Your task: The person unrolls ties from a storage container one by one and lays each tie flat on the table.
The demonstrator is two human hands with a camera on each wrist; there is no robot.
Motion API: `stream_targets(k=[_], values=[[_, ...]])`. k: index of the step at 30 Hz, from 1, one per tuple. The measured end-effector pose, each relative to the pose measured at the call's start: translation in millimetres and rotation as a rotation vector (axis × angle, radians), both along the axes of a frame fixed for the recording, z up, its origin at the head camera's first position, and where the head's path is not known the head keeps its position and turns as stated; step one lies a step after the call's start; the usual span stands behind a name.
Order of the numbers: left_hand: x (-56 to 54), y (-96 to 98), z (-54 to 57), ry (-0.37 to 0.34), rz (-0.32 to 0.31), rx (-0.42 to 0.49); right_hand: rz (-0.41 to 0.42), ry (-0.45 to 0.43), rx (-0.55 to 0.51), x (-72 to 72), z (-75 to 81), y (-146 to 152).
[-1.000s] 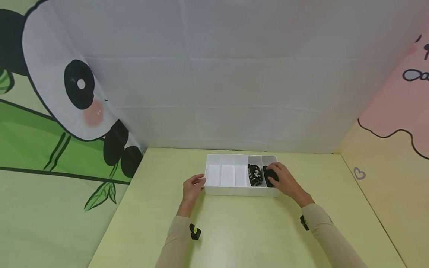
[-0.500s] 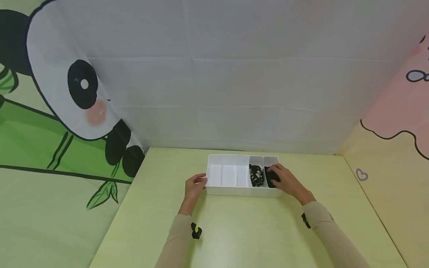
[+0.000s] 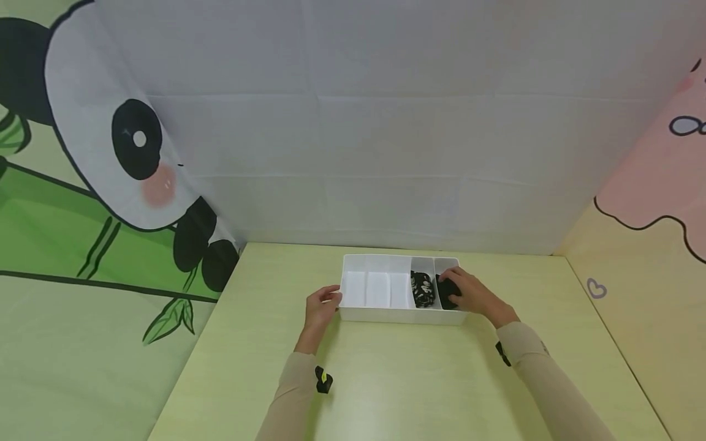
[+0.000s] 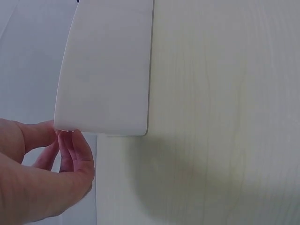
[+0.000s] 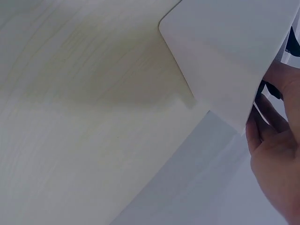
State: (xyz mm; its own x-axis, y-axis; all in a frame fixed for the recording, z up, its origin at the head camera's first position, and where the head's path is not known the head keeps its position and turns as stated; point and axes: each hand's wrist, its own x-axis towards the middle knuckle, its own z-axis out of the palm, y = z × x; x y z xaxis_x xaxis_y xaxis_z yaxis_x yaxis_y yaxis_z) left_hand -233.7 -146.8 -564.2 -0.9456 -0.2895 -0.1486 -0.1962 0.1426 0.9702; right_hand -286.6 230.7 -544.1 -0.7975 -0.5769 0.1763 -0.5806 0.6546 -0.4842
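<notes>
A white divided storage box stands on the table toward its back edge. My left hand is at its left end; in the left wrist view, the thumb and fingers pinch the rim of the box. In the rightmost compartment lies a plain black cloth bundle, partly covered by my right hand, whose thumb and fingers grip it. The right wrist view shows that hand at the rim, dark cloth between its fingers. A black cloth bundle with a pale floral print fills the neighbouring compartment.
Low dividers split the wider left section of the box. The pale wood-grain table reaches a white cloth backdrop close behind the box. A panda-print cloth hangs at left, a pink and yellow printed panel at right.
The whole scene has shifted slightly right in the head view. My right hand has moved a little within the right compartment, still on the black bundle. My left hand stays at the box's left end.
</notes>
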Motion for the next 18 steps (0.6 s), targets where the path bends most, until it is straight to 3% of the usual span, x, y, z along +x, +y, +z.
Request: stream_targets(k=[10,18], values=[[1.0,-1.6,0.1,0.008,-0.001,-0.005,0.008,-0.038,0.008,-7.5,2.0,-2.1],[2.5,-2.0,0.0,0.006,-0.016,0.021,0.051,-0.057,0.078,-12.7,4.2,1.8]])
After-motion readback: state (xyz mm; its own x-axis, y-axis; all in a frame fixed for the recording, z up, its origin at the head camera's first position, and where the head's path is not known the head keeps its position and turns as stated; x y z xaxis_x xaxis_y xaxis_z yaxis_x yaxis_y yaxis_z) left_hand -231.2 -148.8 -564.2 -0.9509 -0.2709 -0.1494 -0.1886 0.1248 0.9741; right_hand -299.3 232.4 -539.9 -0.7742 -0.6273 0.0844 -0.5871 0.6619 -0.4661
